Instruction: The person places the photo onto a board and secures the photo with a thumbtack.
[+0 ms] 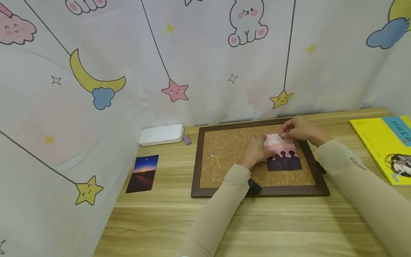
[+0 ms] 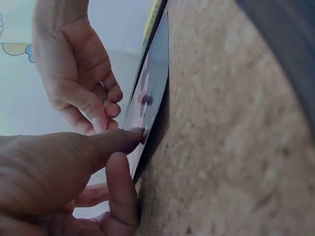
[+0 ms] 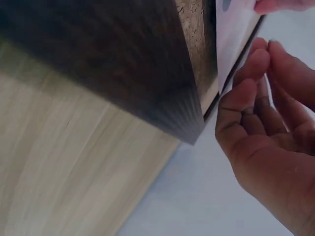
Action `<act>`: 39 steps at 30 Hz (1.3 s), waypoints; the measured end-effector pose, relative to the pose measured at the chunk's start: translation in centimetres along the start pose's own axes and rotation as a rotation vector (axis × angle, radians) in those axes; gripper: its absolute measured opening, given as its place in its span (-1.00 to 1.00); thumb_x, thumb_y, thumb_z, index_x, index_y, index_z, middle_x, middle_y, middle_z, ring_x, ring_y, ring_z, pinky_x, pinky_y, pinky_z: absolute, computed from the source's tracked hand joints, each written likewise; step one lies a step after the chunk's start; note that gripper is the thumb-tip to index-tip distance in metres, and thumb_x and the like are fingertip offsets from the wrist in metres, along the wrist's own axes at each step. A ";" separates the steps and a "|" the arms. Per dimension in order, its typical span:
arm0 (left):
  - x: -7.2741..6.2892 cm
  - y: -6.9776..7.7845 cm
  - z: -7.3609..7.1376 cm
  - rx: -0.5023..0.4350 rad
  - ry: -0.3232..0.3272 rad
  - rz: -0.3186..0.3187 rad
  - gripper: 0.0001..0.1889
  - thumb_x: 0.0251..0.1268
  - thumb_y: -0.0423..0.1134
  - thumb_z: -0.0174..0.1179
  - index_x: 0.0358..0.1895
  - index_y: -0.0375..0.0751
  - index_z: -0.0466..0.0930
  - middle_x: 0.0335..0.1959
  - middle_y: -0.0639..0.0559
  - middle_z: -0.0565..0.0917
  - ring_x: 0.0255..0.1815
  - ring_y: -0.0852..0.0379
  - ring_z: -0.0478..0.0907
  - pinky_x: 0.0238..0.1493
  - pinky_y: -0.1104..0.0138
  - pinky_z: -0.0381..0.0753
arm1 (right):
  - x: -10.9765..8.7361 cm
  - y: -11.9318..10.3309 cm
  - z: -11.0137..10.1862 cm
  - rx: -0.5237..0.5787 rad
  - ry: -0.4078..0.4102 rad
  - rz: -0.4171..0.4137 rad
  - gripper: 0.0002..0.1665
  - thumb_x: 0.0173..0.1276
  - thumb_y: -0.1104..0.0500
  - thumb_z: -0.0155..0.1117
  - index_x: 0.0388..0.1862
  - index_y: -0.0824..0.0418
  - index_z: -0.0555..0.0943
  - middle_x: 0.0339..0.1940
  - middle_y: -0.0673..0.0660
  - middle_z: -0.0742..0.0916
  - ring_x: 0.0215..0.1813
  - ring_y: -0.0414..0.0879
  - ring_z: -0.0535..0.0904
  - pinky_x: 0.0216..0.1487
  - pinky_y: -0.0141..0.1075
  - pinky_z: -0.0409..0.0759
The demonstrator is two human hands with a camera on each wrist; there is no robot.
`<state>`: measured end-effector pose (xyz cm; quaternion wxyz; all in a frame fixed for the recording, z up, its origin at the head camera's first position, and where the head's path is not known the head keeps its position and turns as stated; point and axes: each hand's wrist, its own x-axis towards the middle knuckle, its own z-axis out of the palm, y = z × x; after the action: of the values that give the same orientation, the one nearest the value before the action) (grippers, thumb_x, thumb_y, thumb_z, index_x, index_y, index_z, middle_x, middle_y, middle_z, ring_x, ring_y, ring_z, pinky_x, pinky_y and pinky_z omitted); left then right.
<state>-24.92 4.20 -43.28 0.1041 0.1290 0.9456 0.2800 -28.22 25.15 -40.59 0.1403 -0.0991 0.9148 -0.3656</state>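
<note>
A photo print (image 1: 284,162) with a pink sky and dark silhouetted figures lies over the right part of a cork board (image 1: 224,171). My left hand (image 1: 257,150) holds the photo's left edge, its thumb (image 2: 125,141) pressing on the picture side. In the left wrist view that edge stands tilted off the cork. At the photo's top edge, my right hand (image 1: 297,129) has its thumb and fingertip pinched together. A tiny dark tip shows between them in the right wrist view; I cannot tell what it belongs to. Small clear bits (image 1: 213,155) sit on the cork's left side.
A dark brown frame (image 1: 196,171) borders the cork. Left of it are a sunset photo (image 1: 143,174), a white case (image 1: 161,135) and a small purple block (image 1: 187,139). A yellow book (image 1: 382,146) lies to the right. Patterned cloth (image 1: 205,64) hangs behind the wooden table (image 1: 154,225).
</note>
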 end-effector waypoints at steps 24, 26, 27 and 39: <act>0.0 0.2 0.1 -0.007 -0.023 -0.070 -0.31 0.38 0.00 0.48 0.51 -0.08 0.50 0.35 -0.06 0.50 0.21 0.08 0.57 0.31 0.27 0.61 | 1.9 -0.5 1.4 0.029 -0.038 0.088 -0.82 0.28 0.31 0.42 -0.18 0.41 0.76 -0.45 -0.03 0.62 -0.34 -0.11 0.48 -0.34 -0.28 0.46; 0.0 0.2 0.2 -0.003 -0.019 -0.065 -0.30 0.38 0.00 0.49 0.51 -0.09 0.50 0.35 -0.07 0.51 0.20 0.08 0.57 0.29 0.28 0.62 | 1.9 -0.5 1.4 0.029 -0.040 0.100 -0.82 0.29 0.30 0.41 -0.18 0.41 0.76 -0.45 -0.02 0.62 -0.34 -0.10 0.48 -0.34 -0.28 0.47; 0.1 0.2 0.2 0.002 -0.015 -0.060 -0.30 0.37 0.00 0.49 0.51 -0.10 0.50 0.34 -0.07 0.51 0.20 0.08 0.57 0.29 0.29 0.62 | 1.9 -0.5 1.3 0.029 -0.040 0.103 -0.82 0.29 0.31 0.41 -0.18 0.41 0.76 -0.46 -0.02 0.62 -0.34 -0.11 0.48 -0.33 -0.28 0.47; 0.1 0.0 0.4 0.014 0.002 -0.020 -0.29 0.34 0.00 0.51 0.49 -0.14 0.52 0.34 -0.10 0.53 0.22 0.06 0.58 0.29 0.30 0.62 | 2.1 -0.6 1.3 0.016 -0.063 0.157 -0.84 0.41 0.20 0.39 -0.20 0.32 0.73 -0.54 -0.02 0.63 -0.40 -0.13 0.52 -0.34 -0.26 0.50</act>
<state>-24.88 4.40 -43.57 0.1053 0.1199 0.9489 0.2724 -29.75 23.28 -41.41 0.1979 -0.0374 0.9120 -0.3573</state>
